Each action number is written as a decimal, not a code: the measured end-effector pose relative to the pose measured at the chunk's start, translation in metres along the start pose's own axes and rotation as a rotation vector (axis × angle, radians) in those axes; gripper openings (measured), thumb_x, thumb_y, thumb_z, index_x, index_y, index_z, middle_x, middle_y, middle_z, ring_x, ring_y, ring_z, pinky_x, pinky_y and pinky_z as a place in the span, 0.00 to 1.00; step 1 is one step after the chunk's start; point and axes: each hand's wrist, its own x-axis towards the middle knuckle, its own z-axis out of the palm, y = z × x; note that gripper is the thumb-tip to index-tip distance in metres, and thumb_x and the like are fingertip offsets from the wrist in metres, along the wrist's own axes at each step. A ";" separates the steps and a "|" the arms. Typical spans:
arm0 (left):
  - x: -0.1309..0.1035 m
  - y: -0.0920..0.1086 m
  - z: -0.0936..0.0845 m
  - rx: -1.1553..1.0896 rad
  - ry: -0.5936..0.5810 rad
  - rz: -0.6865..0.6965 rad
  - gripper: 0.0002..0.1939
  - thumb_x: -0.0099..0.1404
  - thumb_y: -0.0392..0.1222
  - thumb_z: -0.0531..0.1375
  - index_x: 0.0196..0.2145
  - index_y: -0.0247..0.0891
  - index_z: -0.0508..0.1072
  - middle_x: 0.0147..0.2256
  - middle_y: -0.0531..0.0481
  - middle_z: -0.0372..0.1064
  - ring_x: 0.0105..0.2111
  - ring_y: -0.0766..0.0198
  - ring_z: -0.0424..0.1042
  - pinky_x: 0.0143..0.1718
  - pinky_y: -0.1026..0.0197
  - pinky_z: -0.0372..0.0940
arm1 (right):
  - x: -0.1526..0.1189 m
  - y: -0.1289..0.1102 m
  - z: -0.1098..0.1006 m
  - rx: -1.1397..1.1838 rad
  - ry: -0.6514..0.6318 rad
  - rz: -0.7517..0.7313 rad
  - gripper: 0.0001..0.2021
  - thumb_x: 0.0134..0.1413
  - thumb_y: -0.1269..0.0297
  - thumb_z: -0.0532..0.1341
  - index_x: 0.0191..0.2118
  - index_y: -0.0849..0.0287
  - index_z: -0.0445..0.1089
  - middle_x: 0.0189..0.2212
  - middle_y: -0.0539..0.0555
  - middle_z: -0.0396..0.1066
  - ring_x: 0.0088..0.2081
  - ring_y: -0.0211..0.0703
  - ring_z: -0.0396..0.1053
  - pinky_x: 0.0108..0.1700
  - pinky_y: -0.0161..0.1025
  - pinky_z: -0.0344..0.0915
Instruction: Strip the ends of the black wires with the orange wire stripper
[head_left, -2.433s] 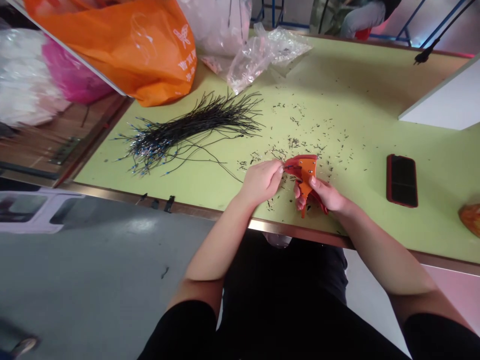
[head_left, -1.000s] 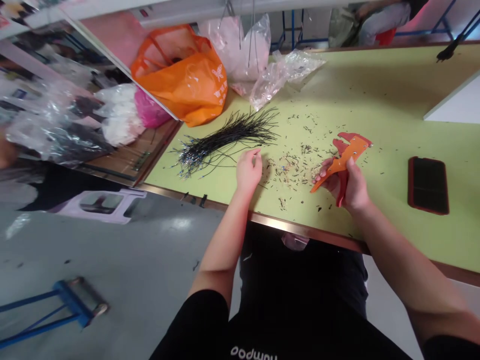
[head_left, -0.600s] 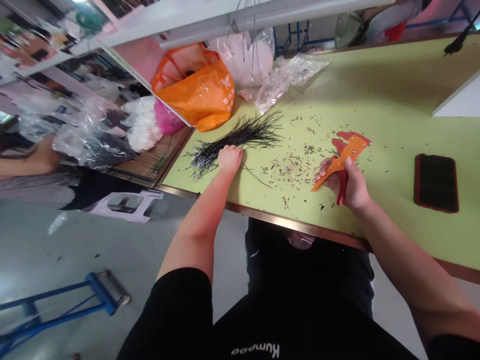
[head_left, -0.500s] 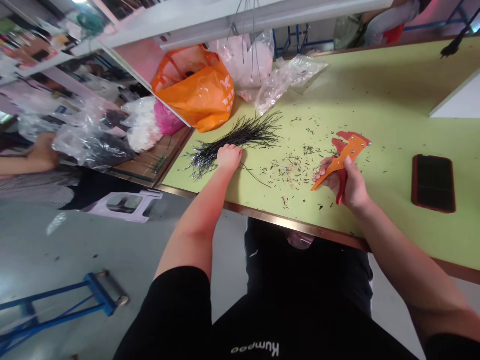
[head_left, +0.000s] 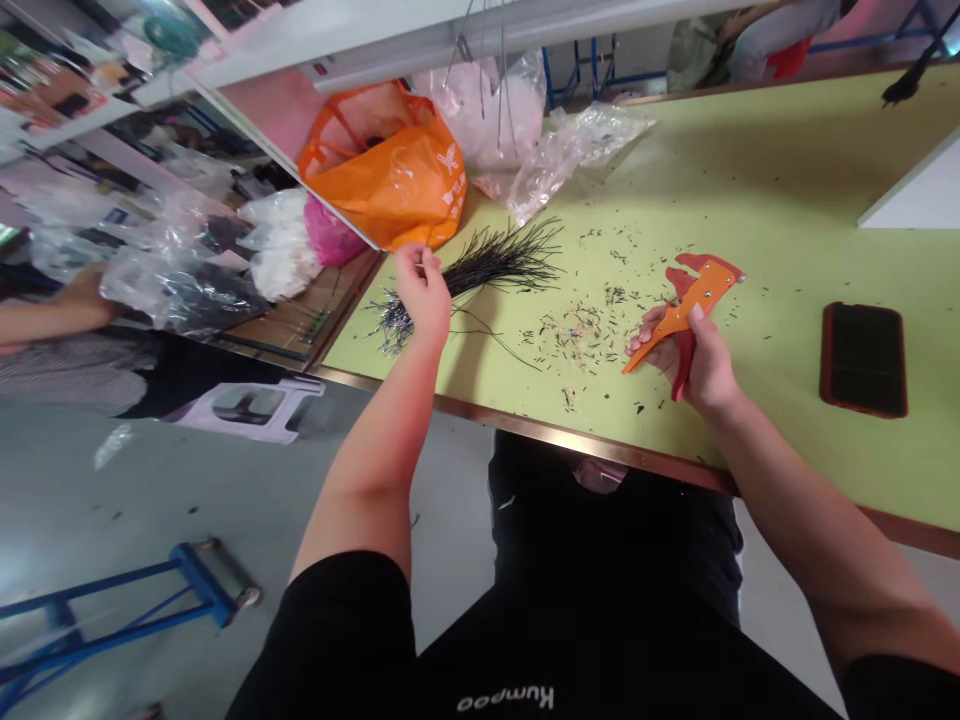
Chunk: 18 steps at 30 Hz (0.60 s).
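Note:
My left hand (head_left: 424, 290) is raised over the left part of a bundle of thin black wires (head_left: 495, 262), its fingers bent and close together; whether a wire is between them is too small to tell. A thin loose wire (head_left: 506, 345) curves over the table to the right of that hand. My right hand (head_left: 701, 355) is wrapped round the handles of an orange and red wire stripper (head_left: 709, 290), whose jaws point up and to the left. Small dark clippings (head_left: 585, 330) lie scattered between my hands.
An orange bag (head_left: 397, 180) and clear plastic bags (head_left: 559, 165) stand behind the wires. A phone (head_left: 864, 360) lies on the green table (head_left: 795, 200) at the right. Another person's arm (head_left: 56, 320) is at the far left, near a shelf with bags.
My left hand has lifted off the middle of the wire bundle and moved left and up. My right hand holds the stripper in nearly the same place.

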 end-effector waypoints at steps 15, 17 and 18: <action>-0.131 0.148 -0.035 0.009 -0.549 0.180 0.20 0.81 0.49 0.51 0.53 0.39 0.80 0.42 0.45 0.83 0.31 0.64 0.75 0.38 0.60 0.69 | 0.000 0.012 -0.005 -0.180 0.014 -0.039 0.25 0.56 0.39 0.76 0.49 0.51 0.79 0.38 0.52 0.78 0.40 0.48 0.80 0.41 0.45 0.81; -0.142 0.150 -0.034 0.017 -0.576 0.218 0.21 0.82 0.49 0.50 0.53 0.39 0.80 0.42 0.45 0.84 0.33 0.63 0.77 0.37 0.60 0.69 | -0.001 0.015 -0.006 -0.246 0.020 -0.068 0.25 0.58 0.40 0.76 0.52 0.51 0.78 0.37 0.51 0.79 0.39 0.47 0.80 0.42 0.45 0.80; -0.145 0.149 -0.033 0.017 -0.577 0.236 0.21 0.82 0.49 0.50 0.53 0.40 0.81 0.42 0.44 0.84 0.34 0.62 0.78 0.37 0.60 0.69 | -0.001 0.016 -0.006 -0.264 0.026 -0.077 0.24 0.58 0.40 0.76 0.51 0.51 0.78 0.36 0.51 0.78 0.39 0.47 0.80 0.43 0.45 0.80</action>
